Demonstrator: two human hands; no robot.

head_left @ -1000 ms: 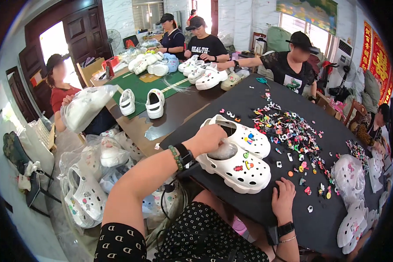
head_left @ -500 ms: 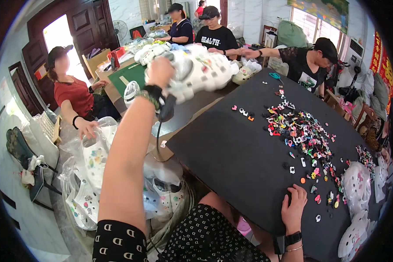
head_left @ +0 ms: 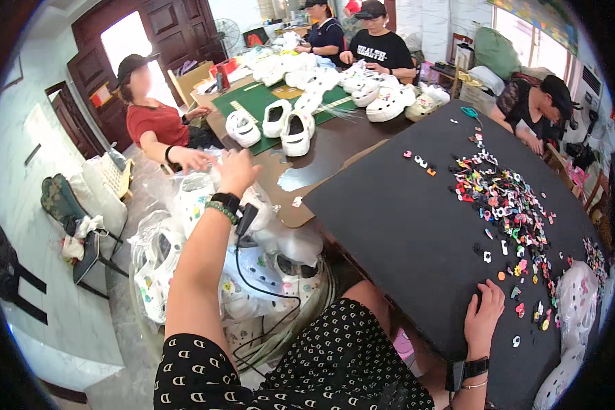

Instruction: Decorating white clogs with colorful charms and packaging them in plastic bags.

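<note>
My left hand (head_left: 238, 171) reaches out over a large container of plastic-bagged clogs (head_left: 205, 253) at my left. Its fingers look spread, close to the clear wrapping, and nothing shows in them. A co-worker's hand (head_left: 191, 158) is just left of it, above the same bags. My right hand (head_left: 486, 306) lies flat with fingers apart on the black table (head_left: 376, 225), beside loose small charms. A colourful heap of charms (head_left: 506, 198) spreads further up that table. White clogs (head_left: 296, 133) stand on the far table, several more behind them.
A co-worker in red (head_left: 160, 126) is at the left; others sit behind the far table and at the right. Bagged clogs (head_left: 575, 294) lie along the black table's right edge. Green mats (head_left: 249, 102) cover part of the far table. A cable (head_left: 266, 294) hangs from my left wrist.
My left hand has come back from above the far table to the bagged clogs. The blurred white mass there now shows as separate clogs on the table. My right hand stays on the black table.
</note>
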